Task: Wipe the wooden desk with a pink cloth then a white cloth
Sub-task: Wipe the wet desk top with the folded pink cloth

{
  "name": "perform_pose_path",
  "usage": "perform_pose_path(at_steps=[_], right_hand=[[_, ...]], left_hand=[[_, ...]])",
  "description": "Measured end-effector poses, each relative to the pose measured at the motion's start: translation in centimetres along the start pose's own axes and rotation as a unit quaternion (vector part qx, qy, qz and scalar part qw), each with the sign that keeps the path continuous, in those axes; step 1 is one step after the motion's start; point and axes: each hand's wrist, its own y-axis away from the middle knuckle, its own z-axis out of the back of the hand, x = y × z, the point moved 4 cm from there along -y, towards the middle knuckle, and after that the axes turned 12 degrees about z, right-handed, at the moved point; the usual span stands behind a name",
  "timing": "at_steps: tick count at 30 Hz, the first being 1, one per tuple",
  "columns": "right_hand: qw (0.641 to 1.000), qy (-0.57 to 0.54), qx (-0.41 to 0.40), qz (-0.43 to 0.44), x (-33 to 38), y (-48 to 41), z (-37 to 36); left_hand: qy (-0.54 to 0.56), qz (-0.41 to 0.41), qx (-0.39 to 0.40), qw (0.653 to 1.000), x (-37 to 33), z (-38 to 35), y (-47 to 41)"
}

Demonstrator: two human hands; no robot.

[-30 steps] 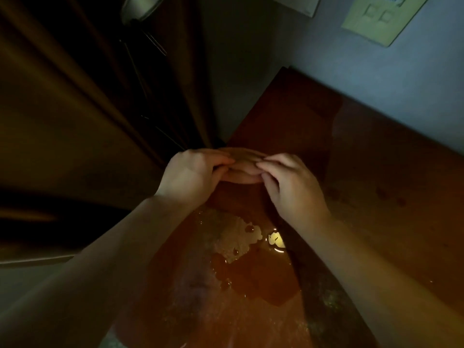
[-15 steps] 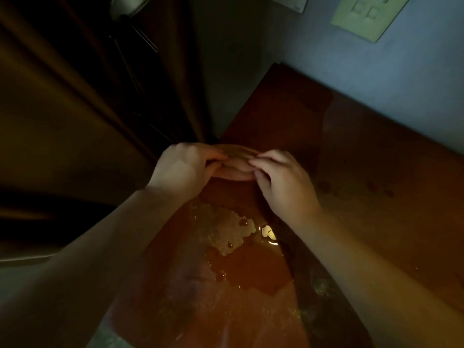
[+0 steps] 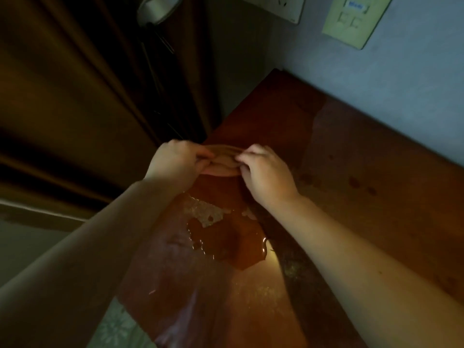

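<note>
Desk (image 3: 364,197) of reddish wood is filling the right and lower frame, a wet patch (image 3: 226,242) shining at its centre. Left hand (image 3: 175,162) and right hand (image 3: 266,172) are pinching a folded cloth (image 3: 223,159), probably pink in this dimness, just above the patch.

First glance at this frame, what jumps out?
Mid-view, the left hand and right hand pinch a bunched cloth between them, by the left edge of the desk. Just nearer the camera, a glossy puddle spreads over the desk between the forearms and catches the light. The room is dim, with a pale switch plate on the wall at top right.
</note>
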Motion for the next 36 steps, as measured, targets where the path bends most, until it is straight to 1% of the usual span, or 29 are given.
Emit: perform_pose_path(at_steps=[2,4,7,9,11,14,16,20,23,27,29,33,35,36], right_hand=[[1.0,0.004,-0.003,0.003,0.5,0.2,0.0],[1.0,0.001,0.0,0.024,1.9,2.6,0.0],[0.997,-0.015,0.013,0.072,4.2,6.7,-0.1],[0.996,-0.022,0.015,0.084,3.9,6.4,-0.3],[0.997,-0.006,0.013,0.07,3.1,4.0,-0.6],[0.999,0.02,0.016,0.039,2.1,0.2,-0.7],[0.999,0.019,0.024,0.034,2.2,0.5,-0.5],[0.997,-0.001,0.027,0.076,4.4,5.4,0.2],[0.994,-0.005,0.027,0.104,3.5,4.1,-0.3],[0.998,0.013,0.014,0.067,2.3,-0.7,-0.5],[0.998,0.004,0.023,0.058,2.7,0.0,-0.5],[0.993,-0.027,0.042,0.103,4.9,5.2,0.1],[0.993,-0.026,0.042,0.111,4.5,4.3,-0.3],[0.994,-0.019,0.04,0.101,4.1,3.0,-0.5]], left_hand=[[-0.015,0.005,0.007,1.0,-0.1,0.0,0.5],[-0.005,0.002,0.02,1.0,0.7,0.0,2.9],[0.047,-0.044,0.023,0.998,2.2,-0.2,7.1],[0.054,-0.052,0.013,0.997,3.0,-0.7,7.0],[0.05,-0.033,-0.006,0.998,3.1,-0.6,4.7],[0.024,0.019,-0.023,0.999,2.6,-0.2,1.5],[0.032,0.031,-0.021,0.999,2.7,-0.4,2.2],[0.079,-0.034,-0.013,0.996,3.3,-0.8,6.8],[0.063,-0.062,-0.027,0.996,4.2,-0.8,5.3],[0.041,-0.03,-0.043,0.998,3.9,0.2,1.9],[0.035,-0.034,-0.032,0.998,3.9,0.0,2.9],[0.048,-0.07,0.0,0.996,4.5,-0.1,6.9],[0.045,-0.074,-0.006,0.996,4.7,0.0,5.8],[0.04,-0.064,-0.016,0.997,4.8,0.1,4.8]])
